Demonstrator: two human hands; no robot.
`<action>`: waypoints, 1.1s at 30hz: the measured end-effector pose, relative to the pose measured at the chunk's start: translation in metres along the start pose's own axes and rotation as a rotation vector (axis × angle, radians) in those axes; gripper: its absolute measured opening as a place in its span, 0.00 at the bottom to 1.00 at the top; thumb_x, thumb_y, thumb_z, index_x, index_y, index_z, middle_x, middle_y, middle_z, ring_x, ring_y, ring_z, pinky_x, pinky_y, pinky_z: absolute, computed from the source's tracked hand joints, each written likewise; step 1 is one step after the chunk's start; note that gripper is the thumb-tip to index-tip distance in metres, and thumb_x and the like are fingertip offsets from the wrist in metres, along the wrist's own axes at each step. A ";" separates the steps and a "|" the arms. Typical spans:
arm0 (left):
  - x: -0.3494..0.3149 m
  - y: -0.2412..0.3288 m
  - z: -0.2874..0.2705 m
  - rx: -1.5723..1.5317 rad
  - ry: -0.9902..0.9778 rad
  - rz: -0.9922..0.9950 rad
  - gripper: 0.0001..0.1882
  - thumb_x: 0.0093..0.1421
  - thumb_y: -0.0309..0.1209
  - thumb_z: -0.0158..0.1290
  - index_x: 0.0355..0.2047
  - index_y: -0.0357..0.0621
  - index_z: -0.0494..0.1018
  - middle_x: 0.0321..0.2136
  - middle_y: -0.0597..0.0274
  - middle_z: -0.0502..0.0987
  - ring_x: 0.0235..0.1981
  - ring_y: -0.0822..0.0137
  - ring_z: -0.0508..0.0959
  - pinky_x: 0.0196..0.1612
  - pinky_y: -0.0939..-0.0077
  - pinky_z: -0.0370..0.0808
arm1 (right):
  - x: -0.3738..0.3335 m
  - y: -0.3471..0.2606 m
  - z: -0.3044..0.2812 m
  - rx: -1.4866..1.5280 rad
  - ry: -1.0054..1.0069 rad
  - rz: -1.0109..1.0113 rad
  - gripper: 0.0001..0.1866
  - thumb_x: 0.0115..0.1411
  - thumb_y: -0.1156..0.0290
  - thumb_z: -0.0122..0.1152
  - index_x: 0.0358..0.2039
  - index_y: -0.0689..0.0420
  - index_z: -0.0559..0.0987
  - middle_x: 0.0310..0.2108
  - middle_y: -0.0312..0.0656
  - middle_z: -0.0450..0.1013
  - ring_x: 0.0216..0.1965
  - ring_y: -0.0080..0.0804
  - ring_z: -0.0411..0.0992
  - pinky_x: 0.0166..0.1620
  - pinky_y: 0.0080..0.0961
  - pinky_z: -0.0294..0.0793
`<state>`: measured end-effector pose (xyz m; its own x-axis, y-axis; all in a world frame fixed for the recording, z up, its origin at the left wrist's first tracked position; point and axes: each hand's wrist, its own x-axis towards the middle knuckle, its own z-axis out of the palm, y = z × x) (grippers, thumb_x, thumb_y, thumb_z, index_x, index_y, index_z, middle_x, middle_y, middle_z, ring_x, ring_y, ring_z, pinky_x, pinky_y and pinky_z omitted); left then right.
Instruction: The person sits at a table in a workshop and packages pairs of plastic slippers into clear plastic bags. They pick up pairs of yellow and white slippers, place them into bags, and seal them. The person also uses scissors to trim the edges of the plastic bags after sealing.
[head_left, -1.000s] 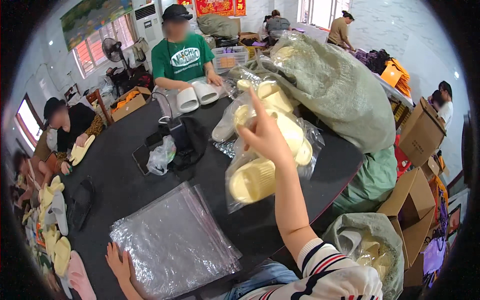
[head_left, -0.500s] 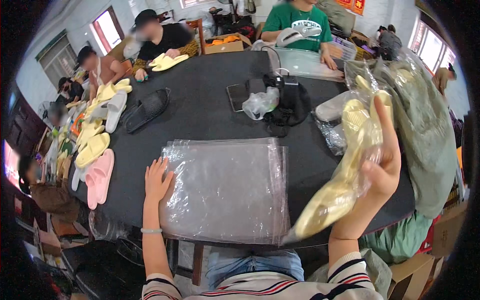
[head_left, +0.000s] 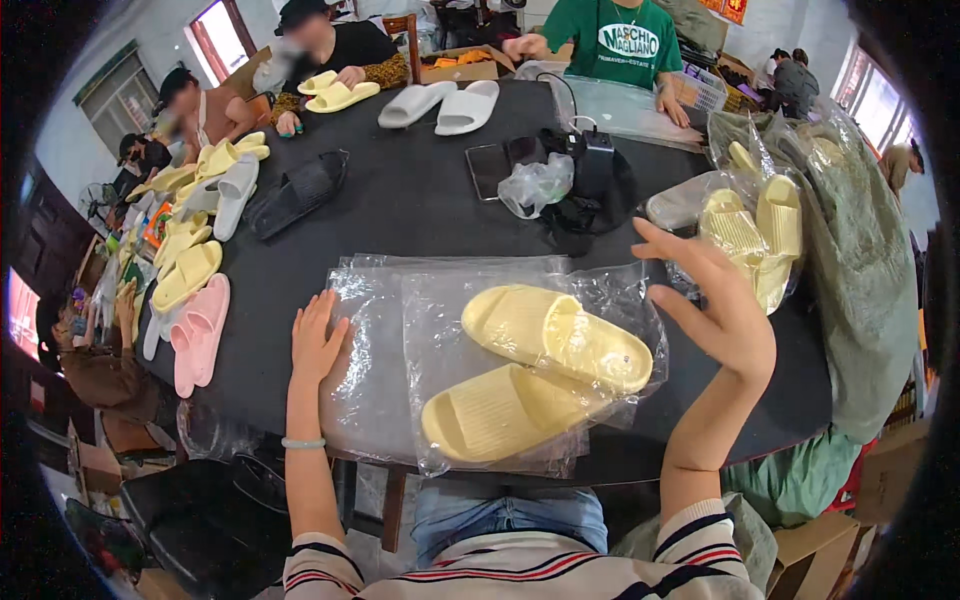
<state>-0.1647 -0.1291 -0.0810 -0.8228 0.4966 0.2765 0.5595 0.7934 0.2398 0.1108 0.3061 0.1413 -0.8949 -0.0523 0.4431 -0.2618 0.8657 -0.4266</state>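
yellow slippers (head_left: 552,396) lay wrapped in plastic atop the clear bags (head_left: 370,395). the left hand (head_left: 317,340) rested at the bags' left edge, fingers slightly apart. the right hand (head_left: 732,312) hovered right of the slippers, thumb and fingers spread, near other wrapped pairs (head_left: 732,225).

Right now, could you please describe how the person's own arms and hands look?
The left hand and right hand are ungloved. A pale, smooth, round bangle circles the left wrist. Cream knit sleeves with navy and red stripes end well above the wrists.
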 end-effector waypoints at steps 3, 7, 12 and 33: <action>0.002 0.006 -0.004 -0.014 0.002 -0.001 0.30 0.63 0.43 0.48 0.63 0.44 0.60 0.62 0.52 0.64 0.66 0.54 0.59 0.67 0.54 0.48 | -0.005 0.037 0.006 -0.120 -0.160 0.245 0.35 0.53 0.63 0.66 0.61 0.54 0.67 0.36 0.49 0.79 0.37 0.42 0.78 0.41 0.33 0.75; -0.004 0.001 -0.008 0.006 0.032 0.013 0.30 0.62 0.42 0.49 0.62 0.42 0.62 0.60 0.51 0.66 0.64 0.52 0.61 0.65 0.51 0.52 | 0.019 0.061 0.031 0.035 -0.496 0.445 0.45 0.50 0.54 0.70 0.64 0.56 0.61 0.26 0.46 0.79 0.30 0.38 0.79 0.37 0.31 0.76; 0.001 0.000 -0.009 -0.028 0.071 0.066 0.29 0.60 0.40 0.52 0.59 0.40 0.65 0.58 0.51 0.68 0.62 0.49 0.64 0.63 0.48 0.57 | 0.038 0.071 0.082 0.181 -0.821 0.407 0.51 0.49 0.53 0.71 0.67 0.57 0.54 0.25 0.44 0.80 0.29 0.28 0.80 0.38 0.21 0.76; 0.000 -0.016 -0.007 -0.641 0.241 -0.033 0.16 0.60 0.21 0.53 0.49 0.37 0.74 0.49 0.57 0.77 0.51 0.65 0.76 0.56 0.72 0.69 | 0.026 0.029 0.212 1.198 -0.097 0.337 0.10 0.56 0.83 0.55 0.38 0.58 0.70 0.31 0.32 0.72 0.35 0.18 0.71 0.38 0.18 0.71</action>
<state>-0.1725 -0.1441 -0.0785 -0.8368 0.3243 0.4411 0.5442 0.4045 0.7350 0.0032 0.2241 -0.0261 -0.9909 0.0032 0.1343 -0.1332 -0.1522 -0.9793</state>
